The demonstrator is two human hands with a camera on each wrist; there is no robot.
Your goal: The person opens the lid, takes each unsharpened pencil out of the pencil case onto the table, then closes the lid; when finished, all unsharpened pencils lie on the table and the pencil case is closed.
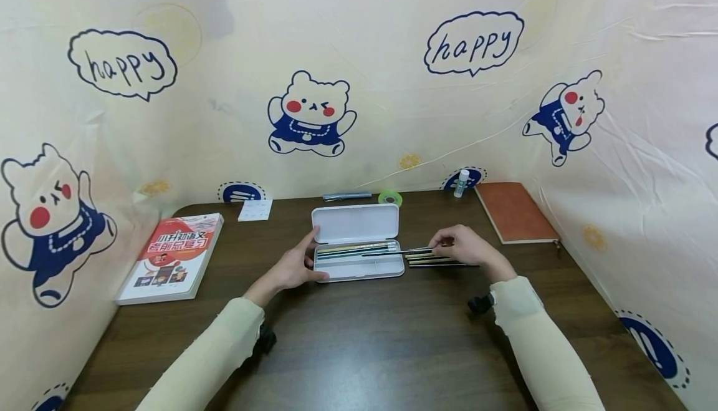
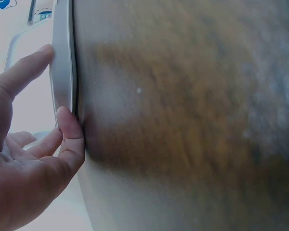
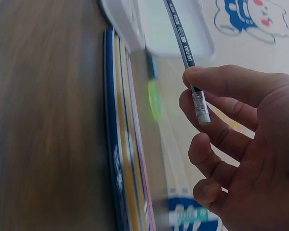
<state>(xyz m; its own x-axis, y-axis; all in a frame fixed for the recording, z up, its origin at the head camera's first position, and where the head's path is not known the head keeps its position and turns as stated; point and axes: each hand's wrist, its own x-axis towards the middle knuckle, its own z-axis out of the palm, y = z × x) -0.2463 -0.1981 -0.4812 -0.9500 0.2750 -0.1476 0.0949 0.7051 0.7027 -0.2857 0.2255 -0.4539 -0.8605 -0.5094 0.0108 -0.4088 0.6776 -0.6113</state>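
An open white pencil case [image 1: 359, 270] lies on the dark wooden table, its lid [image 1: 355, 224] tilted back. Several pencils [image 1: 350, 250] lie inside along the rear. My left hand [image 1: 291, 266] holds the case at its left end, thumb and fingertips against its edge. Between thumb and index finger, my right hand [image 3: 250, 130] pinches a dark pencil [image 3: 184, 45] near its white eraser end. That pencil's other end reaches over the right part of the case. Under the right hand, more pencils [image 3: 116, 120] lie side by side on the table, right of the case.
A red-and-white book [image 1: 176, 255] lies at the left, with a white card [image 1: 255, 210] beyond it. Behind the case are a blue pen [image 1: 347, 196] and a green tape roll [image 1: 390, 198]. A glue stick [image 1: 461, 183] and a brown notebook [image 1: 517, 212] are at the back right.
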